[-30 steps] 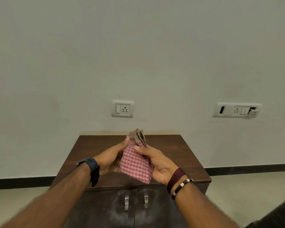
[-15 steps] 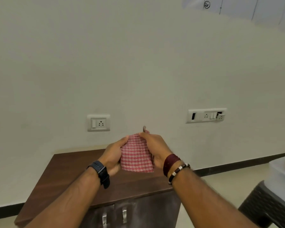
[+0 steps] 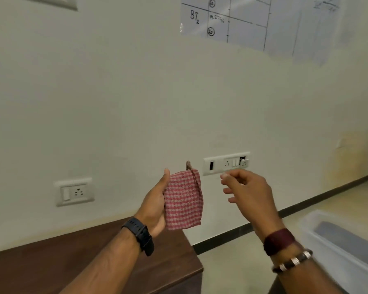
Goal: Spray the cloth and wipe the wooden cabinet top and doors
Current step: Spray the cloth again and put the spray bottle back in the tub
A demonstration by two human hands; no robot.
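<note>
My left hand [image 3: 155,206] holds a folded red-and-white checked cloth [image 3: 184,200] upright in the air, above the right rear corner of the dark wooden cabinet [image 3: 51,264]. Only the cabinet's top and right edge show at the lower left; its doors are out of frame. To the right of the cloth, my right hand [image 3: 249,192] hovers apart from it with loosely curled fingers and nothing in them. No spray bottle is in view.
A pale wall stands close ahead with a socket [image 3: 74,193] at the left and a switch plate [image 3: 226,163] behind the hands. A paper chart [image 3: 253,24] hangs high up. A translucent plastic bin [image 3: 344,245] sits at the lower right, on the tiled floor side.
My right hand has let go of the cloth and moved off to the right; only the left hand holds it now. The view has swung up and to the right.
</note>
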